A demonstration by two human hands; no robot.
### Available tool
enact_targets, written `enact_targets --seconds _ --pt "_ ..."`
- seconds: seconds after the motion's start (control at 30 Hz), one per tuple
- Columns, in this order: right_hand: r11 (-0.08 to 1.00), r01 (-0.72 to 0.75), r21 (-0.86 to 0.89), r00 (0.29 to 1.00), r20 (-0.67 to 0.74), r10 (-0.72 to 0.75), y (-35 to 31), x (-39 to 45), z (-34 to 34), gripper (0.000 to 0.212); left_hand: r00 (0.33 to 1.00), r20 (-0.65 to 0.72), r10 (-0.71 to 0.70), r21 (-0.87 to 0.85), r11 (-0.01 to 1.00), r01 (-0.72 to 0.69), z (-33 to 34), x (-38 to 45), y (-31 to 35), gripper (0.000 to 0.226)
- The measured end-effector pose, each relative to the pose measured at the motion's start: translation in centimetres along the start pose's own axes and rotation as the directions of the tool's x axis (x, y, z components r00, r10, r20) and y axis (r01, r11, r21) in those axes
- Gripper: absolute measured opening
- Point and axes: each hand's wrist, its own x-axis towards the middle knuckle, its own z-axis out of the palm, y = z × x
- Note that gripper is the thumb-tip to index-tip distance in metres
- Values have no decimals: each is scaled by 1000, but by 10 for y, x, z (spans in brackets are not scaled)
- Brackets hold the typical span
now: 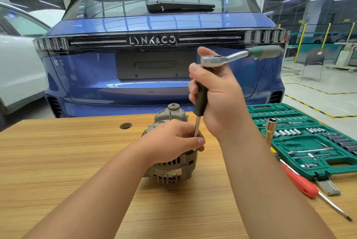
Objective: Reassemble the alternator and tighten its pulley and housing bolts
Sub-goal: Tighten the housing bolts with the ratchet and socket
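Alternator (170, 153) on the wooden table (58, 161), directly below both hands. Left hand (173, 142) rests on top of the housing, fingers curled round the lower steel shaft of a driver (201, 101). Right hand (218, 95) above it, wrapped round the driver's black handle, ratchet wrench (237, 56) seated on the handle top. Green socket set (309, 136) open to the right; red screwdriver (301, 180) beside it.

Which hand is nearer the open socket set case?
Right. The right hand grips the black driver handle up above the alternator, just left of the socket set case. The left hand sits farther left, on the alternator.
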Motion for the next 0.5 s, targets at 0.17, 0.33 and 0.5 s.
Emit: enact_targets --seconds 0.17,0.33,0.5 --pt "955 264 -133 961 124 -248 11 -5 15 38 1000 -8 6 -14 1000 -7 1 -1 -2 15" --pt "970 225 -91 968 134 -212 17 -5 10 45 1000 -12 -11 1 1000 11 1 -1 -2 13" --pt "985 166 50 971 166 -172 15 -5 5 36 999 -22 -33 40 999 34 3 0 -5 13"
